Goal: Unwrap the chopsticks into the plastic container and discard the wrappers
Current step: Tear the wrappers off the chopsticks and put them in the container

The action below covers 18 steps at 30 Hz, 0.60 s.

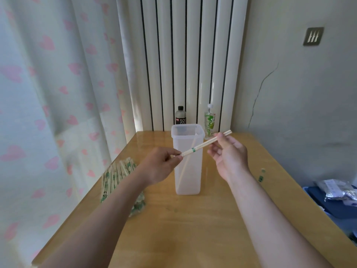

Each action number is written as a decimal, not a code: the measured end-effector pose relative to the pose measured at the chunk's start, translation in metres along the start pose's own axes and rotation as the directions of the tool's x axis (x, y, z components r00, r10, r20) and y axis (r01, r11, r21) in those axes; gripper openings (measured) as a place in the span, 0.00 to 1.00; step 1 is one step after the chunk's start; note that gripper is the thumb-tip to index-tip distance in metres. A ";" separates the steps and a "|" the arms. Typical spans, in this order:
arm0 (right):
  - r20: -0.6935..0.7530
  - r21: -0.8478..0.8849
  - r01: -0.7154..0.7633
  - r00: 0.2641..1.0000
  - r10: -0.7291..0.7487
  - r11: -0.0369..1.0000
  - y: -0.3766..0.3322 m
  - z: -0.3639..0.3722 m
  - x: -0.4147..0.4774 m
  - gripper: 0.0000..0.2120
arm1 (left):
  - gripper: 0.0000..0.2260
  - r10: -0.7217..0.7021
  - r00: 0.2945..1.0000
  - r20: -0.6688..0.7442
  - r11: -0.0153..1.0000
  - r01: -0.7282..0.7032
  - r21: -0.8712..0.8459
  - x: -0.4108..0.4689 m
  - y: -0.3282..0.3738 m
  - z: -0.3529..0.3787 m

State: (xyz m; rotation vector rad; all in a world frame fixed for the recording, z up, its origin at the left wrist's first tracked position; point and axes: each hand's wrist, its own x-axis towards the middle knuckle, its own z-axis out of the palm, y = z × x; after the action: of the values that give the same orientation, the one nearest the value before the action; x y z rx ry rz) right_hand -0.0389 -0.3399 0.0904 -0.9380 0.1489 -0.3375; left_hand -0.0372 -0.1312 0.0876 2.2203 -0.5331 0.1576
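Note:
A pair of wooden chopsticks (204, 145) with a green band on it slants in the air in front of the tall translucent plastic container (188, 171). My left hand (164, 164) pinches their lower left end. My right hand (229, 153) holds them near the upper right end between thumb and fingers. Inside the container one chopstick leans. A pile of wrapped chopsticks (117, 176) with green print lies on the table's left side, partly behind my left forearm. Small green wrapper scraps (261, 176) lie on the table to the right.
The wooden table (193, 229) stands in a corner against a white radiator (185, 60). A dark bottle (180, 115) and a clear green-labelled bottle (210, 120) stand behind the container. A curtain hangs at left. Blue items with plastic bags (336, 192) sit off the right edge.

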 end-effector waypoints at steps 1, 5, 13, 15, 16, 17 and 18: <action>-0.041 0.027 0.015 0.999 -0.014 1.000 -0.006 0.001 0.003 0.04 | 0.07 0.000 0.999 -0.040 1.000 0.001 0.023 -0.001 -0.003 -0.007; -0.165 0.110 0.095 0.983 -0.077 0.989 -0.031 -0.001 0.015 0.03 | 0.06 -0.131 0.927 -0.351 0.989 0.096 -0.116 -0.002 -0.017 -0.034; -0.164 -0.121 0.407 0.891 -0.423 0.905 -0.062 0.035 0.037 0.11 | 0.07 -0.312 0.838 -0.447 0.875 0.070 -0.479 -0.003 -0.009 -0.036; -0.072 -0.300 0.483 0.848 -0.525 0.822 -0.059 0.044 0.040 0.13 | 0.07 -0.324 0.852 -0.412 0.858 0.080 -0.508 -0.002 -0.008 -0.032; -0.007 -0.397 0.503 0.835 -0.551 0.768 -0.054 0.048 0.041 0.14 | 0.08 -0.330 0.858 -0.393 0.847 0.084 -0.525 -0.002 -0.007 -0.030; 0.067 -0.501 0.510 0.828 -0.556 0.699 -0.047 0.049 0.042 0.15 | 0.08 -0.334 0.864 -0.377 0.839 0.090 -0.537 -0.002 -0.007 -0.028; 0.141 -0.593 0.514 0.825 -0.548 0.620 -0.039 0.050 0.043 0.15 | 0.08 -0.335 0.871 -0.360 0.834 0.097 -0.543 -0.003 -0.005 -0.026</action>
State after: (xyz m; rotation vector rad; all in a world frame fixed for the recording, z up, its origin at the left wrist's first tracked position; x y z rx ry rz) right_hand 0.0065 -0.3381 0.1523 -1.6310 0.0156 -0.9126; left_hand -0.0358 -0.1076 0.1007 1.6284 -0.0403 0.3473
